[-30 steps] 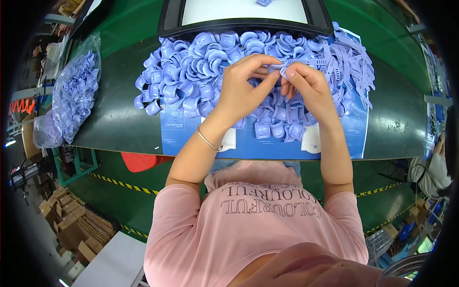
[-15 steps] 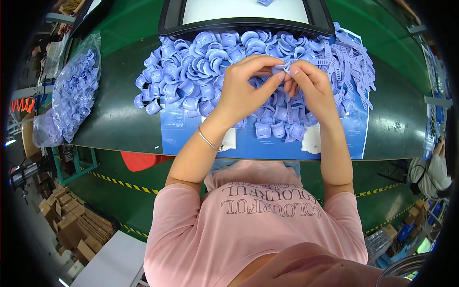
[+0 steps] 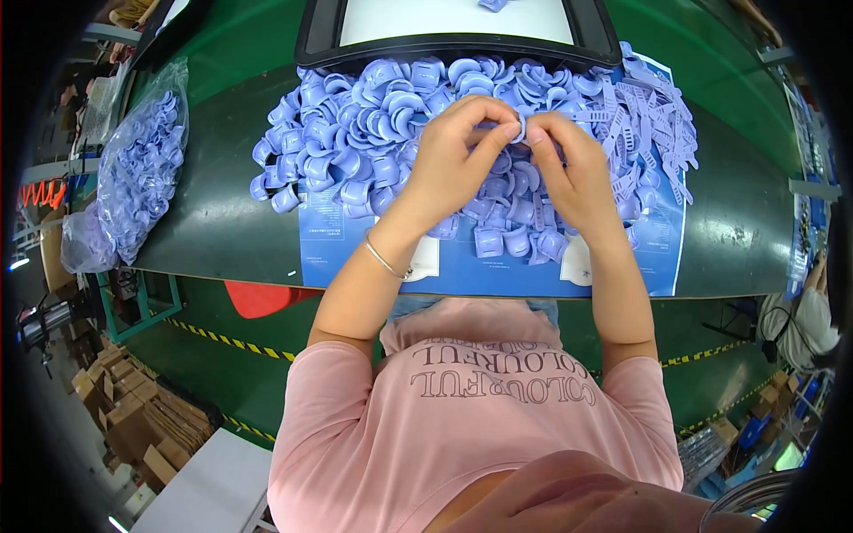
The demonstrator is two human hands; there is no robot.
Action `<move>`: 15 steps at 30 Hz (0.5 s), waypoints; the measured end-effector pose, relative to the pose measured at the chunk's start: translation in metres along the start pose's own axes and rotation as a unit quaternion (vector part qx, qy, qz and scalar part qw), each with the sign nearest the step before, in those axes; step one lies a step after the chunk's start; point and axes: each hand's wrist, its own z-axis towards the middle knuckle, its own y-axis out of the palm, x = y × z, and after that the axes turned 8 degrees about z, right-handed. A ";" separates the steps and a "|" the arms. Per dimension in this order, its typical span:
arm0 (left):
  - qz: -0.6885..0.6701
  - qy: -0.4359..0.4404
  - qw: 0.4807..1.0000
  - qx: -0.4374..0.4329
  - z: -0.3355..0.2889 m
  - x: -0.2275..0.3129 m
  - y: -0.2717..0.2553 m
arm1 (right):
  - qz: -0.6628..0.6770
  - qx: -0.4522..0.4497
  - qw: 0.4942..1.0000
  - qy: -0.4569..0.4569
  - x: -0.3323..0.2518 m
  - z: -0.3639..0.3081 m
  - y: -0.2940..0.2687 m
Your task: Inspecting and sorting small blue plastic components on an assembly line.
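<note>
In front of me, above the heap, both my hands meet at a small periwinkle-blue curved plastic piece. My left hand pinches it between thumb and index finger. The fingertips of my right hand close on its right side; part of the piece is hidden by the fingers. Beneath and around them lies a large heap of curved, cup-like plastic pieces of the same colour. Slotted plastic straps are piled at the heap's right side.
A blue printed sheet lies under the heap on the dark green table. Behind the heap stands a black-rimmed tray with a white bottom. A clear bag full of similar pieces rests on the left. A red stool is below the table edge.
My fingertips have shifted slightly on the small piece, which is now turned more edge-on. My right hand has lowered a little and its fingers have regripped. The heap looks the same.
</note>
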 end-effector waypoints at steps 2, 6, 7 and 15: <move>0.123 0.077 0.989 0.004 0.001 0.006 0.001 | 0.028 0.038 0.999 0.010 -0.001 0.002 0.002; 0.228 0.153 0.961 0.023 0.000 0.009 0.005 | 0.045 0.038 0.998 0.029 -0.008 0.006 -0.004; 0.228 0.153 0.961 0.023 0.001 0.009 0.004 | 0.045 0.037 0.998 0.029 -0.008 0.006 -0.004; 0.237 0.168 0.956 0.037 0.000 0.009 0.003 | 0.069 -0.043 0.996 -0.033 0.003 0.003 0.000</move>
